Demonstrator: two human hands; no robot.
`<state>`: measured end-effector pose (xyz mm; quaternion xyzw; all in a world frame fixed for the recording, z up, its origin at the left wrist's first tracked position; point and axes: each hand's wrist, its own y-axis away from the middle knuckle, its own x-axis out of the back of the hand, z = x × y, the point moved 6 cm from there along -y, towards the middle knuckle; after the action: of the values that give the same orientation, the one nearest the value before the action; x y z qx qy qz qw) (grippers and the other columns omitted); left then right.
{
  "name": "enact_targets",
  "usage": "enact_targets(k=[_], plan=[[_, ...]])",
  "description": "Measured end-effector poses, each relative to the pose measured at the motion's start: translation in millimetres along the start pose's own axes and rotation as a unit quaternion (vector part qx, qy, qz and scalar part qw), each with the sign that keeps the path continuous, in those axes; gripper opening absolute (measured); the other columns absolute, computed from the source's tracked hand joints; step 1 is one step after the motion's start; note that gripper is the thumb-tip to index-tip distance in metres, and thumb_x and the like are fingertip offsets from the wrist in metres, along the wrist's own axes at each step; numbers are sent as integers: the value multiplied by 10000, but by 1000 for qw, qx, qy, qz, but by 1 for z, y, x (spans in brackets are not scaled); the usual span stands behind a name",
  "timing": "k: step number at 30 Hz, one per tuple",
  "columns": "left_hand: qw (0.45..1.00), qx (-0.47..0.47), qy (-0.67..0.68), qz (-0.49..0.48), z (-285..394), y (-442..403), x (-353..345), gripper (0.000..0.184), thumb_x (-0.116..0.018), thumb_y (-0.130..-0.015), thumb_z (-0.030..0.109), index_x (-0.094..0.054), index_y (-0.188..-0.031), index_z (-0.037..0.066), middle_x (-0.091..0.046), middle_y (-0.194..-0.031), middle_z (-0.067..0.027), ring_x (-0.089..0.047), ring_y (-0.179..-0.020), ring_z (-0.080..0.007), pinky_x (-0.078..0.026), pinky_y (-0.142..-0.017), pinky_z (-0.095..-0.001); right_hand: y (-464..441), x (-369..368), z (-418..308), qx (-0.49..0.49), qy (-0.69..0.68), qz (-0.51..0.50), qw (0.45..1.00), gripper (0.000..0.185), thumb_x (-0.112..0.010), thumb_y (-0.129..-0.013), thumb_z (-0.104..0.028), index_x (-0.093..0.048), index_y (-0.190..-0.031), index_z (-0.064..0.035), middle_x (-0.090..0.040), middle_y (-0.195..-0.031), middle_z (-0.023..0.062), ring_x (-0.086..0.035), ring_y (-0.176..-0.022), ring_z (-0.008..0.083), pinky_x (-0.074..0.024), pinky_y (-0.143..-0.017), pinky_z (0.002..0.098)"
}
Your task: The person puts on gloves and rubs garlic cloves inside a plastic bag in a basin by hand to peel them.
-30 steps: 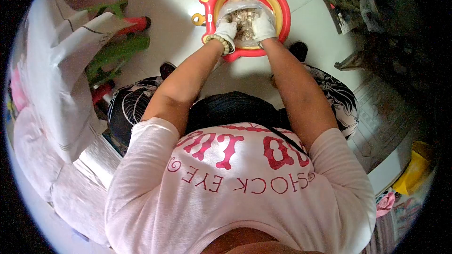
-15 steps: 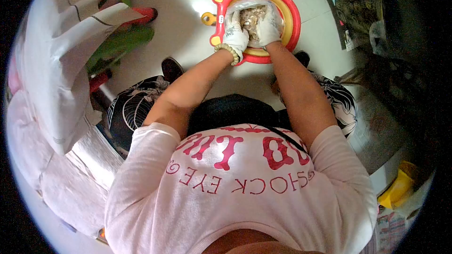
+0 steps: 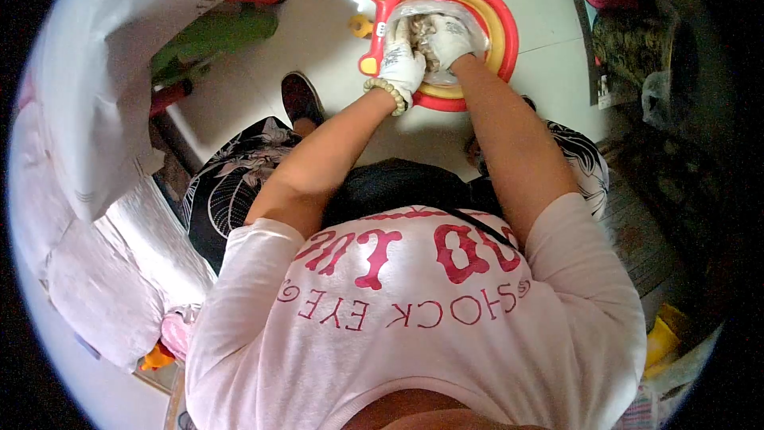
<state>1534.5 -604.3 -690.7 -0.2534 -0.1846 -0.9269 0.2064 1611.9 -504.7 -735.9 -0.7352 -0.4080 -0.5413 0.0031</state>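
Note:
A red and yellow round tub (image 3: 509,40) stands on the floor in front of me, with a clear plastic bag (image 3: 434,6) lining it. Small pale-brown pieces (image 3: 424,41), too small to identify, lie inside the bag. My left hand (image 3: 403,62), in a white glove with a beaded bracelet at the wrist, rests along the left side of the pieces, its fingers stretched out. Over the right side of the pieces, my gloved right hand (image 3: 450,40) has its fingers curled in among them; the fingertips are partly hidden.
A yellow ring-shaped part (image 3: 360,26) sticks out at the tub's left. White sheeting (image 3: 103,95) hangs at the left near a green and red object (image 3: 219,48). On the right are a dark rack (image 3: 593,48) and a yellow object (image 3: 664,338). My shoe (image 3: 302,99) is beside the tub.
My right hand has turned and shifted left over the pieces, covering more of them. My left hand stays at the bag's left side. The whole view has shifted slightly.

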Motion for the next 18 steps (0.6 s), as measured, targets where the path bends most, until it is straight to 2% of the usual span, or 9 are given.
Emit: enact_targets(k=[2,4,6,10,13,16,18], plan=[[1000,25,-13,5,-2,0,-1,689,-512,-699,3,-275,-1346,32,-242,-1366,-235,-237,-1278,-388,-212,-1079,-391,-5,-23,9,46,-59,-77,994,387,-516,-780,-219,-521,-1151,-110,-515,-1181,183,-470,-1121,325,-370,-957,393],[999,26,-42,5,-3,-2,0,679,-516,-709,37,-274,-1344,26,-250,-1364,-241,-222,-1282,-399,-198,-1081,-409,-2,-14,12,71,-27,-81,994,373,-487,-798,-192,-515,-1155,-87,-499,-1208,194,-477,-1114,332,-369,-955,395],[998,38,-47,9,-6,0,-1,671,-517,-709,38,-280,-1336,14,-245,-1368,-246,-220,-1280,-408,-197,-1080,-408,-1,-1,21,6,-129,-78,989,366,-483,-807,-184,-509,-1150,-60,-512,-1187,211,-504,-1074,351,-384,-935,409],[996,67,-55,-3,4,-3,2,644,-513,-724,48,-290,-1327,8,-249,-1372,-238,-244,-1280,-380,-229,-1074,-378,5,26,18,-4,-91,-96,991,377,-473,-821,-202,-505,-1155,-31,-553,-1091,245,-539,-1012,371,-412,-888,432],[997,53,-50,-3,-9,1,-1,646,-508,-727,64,-289,-1331,-5,-255,-1371,-237,-240,-1287,-370,-213,-1080,-369,14,29,9,-13,-136,-82,987,376,-469,-831,-235,-511,-1136,-18,-543,-1084,262,-527,-1027,375,-407,-885,436],[997,71,28,-19,-24,-1,-9,650,-500,-732,66,-277,-1338,-4,-285,-1358,-238,-258,-1283,-362,-213,-1078,-369,10,-2,28,12,-51,-98,994,380,-460,-844,-282,-516,-1106,-12,-547,-1066,259,-518,-1034,383,-405,-881,444],[997,79,11,-22,-22,3,-6,647,-487,-739,68,-266,-1343,-5,-311,-1344,-238,-283,-1274,-358,-220,-1073,-368,20,3,26,-19,-56,-70,996,388,-453,-848,-301,-520,-1100,-14,-541,-1080,254,-512,-1043,380,-404,-885,445]])
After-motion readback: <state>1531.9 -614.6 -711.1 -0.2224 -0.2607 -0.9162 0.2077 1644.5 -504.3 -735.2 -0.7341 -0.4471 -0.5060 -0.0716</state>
